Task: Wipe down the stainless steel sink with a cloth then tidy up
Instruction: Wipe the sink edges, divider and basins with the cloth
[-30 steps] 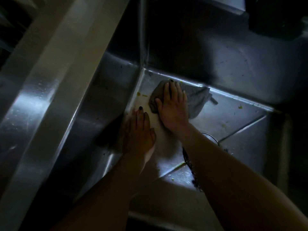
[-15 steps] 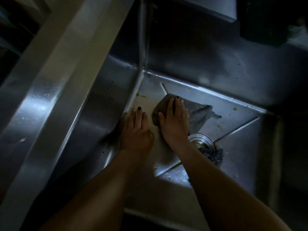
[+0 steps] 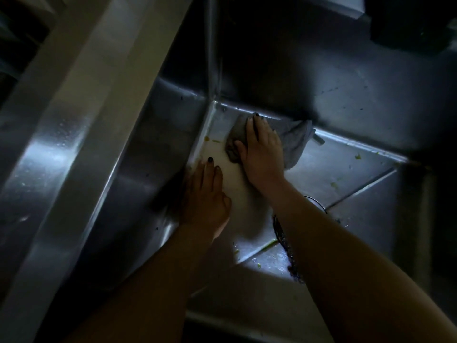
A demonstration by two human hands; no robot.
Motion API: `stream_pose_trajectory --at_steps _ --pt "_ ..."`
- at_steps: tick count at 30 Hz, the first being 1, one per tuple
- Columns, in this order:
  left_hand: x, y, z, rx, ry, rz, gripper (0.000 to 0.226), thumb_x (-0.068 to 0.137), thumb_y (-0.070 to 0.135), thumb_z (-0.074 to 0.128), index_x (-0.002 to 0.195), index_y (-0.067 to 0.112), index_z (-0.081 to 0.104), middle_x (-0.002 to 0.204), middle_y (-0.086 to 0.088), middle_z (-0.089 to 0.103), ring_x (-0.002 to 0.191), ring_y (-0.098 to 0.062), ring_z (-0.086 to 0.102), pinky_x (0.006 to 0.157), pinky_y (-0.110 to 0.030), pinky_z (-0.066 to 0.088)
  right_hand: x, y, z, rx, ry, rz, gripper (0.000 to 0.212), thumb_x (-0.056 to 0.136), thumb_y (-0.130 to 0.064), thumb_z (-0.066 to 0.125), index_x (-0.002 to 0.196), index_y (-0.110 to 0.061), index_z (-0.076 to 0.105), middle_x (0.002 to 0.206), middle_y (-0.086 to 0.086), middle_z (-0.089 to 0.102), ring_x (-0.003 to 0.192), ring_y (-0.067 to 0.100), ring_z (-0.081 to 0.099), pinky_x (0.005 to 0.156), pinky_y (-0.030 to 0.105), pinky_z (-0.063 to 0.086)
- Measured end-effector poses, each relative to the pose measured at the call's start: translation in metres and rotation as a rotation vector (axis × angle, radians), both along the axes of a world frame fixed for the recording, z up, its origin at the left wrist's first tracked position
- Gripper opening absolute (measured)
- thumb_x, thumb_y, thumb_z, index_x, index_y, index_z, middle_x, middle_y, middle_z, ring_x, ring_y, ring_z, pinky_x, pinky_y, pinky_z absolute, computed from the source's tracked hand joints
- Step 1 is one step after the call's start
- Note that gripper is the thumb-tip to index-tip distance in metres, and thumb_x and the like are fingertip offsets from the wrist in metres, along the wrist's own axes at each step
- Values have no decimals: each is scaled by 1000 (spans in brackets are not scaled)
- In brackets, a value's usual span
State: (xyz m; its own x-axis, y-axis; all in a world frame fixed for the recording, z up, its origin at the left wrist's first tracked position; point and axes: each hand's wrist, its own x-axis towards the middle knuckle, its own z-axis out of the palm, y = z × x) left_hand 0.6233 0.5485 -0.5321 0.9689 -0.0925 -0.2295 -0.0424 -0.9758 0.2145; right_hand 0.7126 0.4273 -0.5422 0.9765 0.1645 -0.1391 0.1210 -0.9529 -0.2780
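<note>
I look down into a deep stainless steel sink (image 3: 346,100) in dim light. A grey cloth (image 3: 294,142) lies bunched on the sink floor near the far left corner. My right hand (image 3: 263,154) presses flat on the cloth with its fingers spread and straight. My left hand (image 3: 206,194) rests flat on the sink floor just left of it, fingers straight, holding nothing. My right forearm hides most of the drain strainer (image 3: 319,205).
Small green food scraps (image 3: 333,184) and a yellow smear (image 3: 207,138) dot the sink floor. A wide steel rim (image 3: 81,134) runs along the left. A dark object (image 3: 410,23) sits at the top right above the back wall.
My right hand slid the cloth back toward the far left corner after pulling it nearer the drain. My left hand stayed planted on the floor.
</note>
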Motion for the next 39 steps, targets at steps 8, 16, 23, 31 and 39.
stream_pose_trajectory --at_steps 8,16,23,31,39 --pt "-1 -1 4 34 -20 2 62 63 25 34 110 -5 62 120 -25 60 110 -40 58 98 -42 21 -29 -17 7 -41 39 -198 60 98 -36 36 148 -10 16 156 12 13 144 28 10 115 40 9" --pt "-1 -3 0 0 -40 14 60 66 24 34 111 -7 60 121 -27 58 109 -44 57 99 -44 21 -22 -13 2 -43 19 -55 63 95 -44 28 147 -9 22 154 17 18 143 34 13 114 45 10" --pt "-1 -7 -2 -48 44 75 71 82 40 19 132 -4 42 144 -24 35 134 -39 31 111 -49 18 -6 -44 6 -67 84 87 63 97 -43 35 149 -17 11 158 7 9 145 23 4 116 37 4" --pt "3 -21 8 -112 8 135 49 93 33 35 125 -4 43 145 -28 26 134 -42 26 107 -49 25 -17 -110 13 -109 120 30 64 96 -46 36 149 -19 12 158 3 11 145 20 6 116 36 6" --pt "42 -60 13 -285 -24 33 50 97 28 34 141 5 29 154 -13 17 143 -26 6 116 -33 3 -61 -156 18 -121 107 -255 66 94 -53 34 149 -24 12 158 -2 8 145 17 5 113 39 14"
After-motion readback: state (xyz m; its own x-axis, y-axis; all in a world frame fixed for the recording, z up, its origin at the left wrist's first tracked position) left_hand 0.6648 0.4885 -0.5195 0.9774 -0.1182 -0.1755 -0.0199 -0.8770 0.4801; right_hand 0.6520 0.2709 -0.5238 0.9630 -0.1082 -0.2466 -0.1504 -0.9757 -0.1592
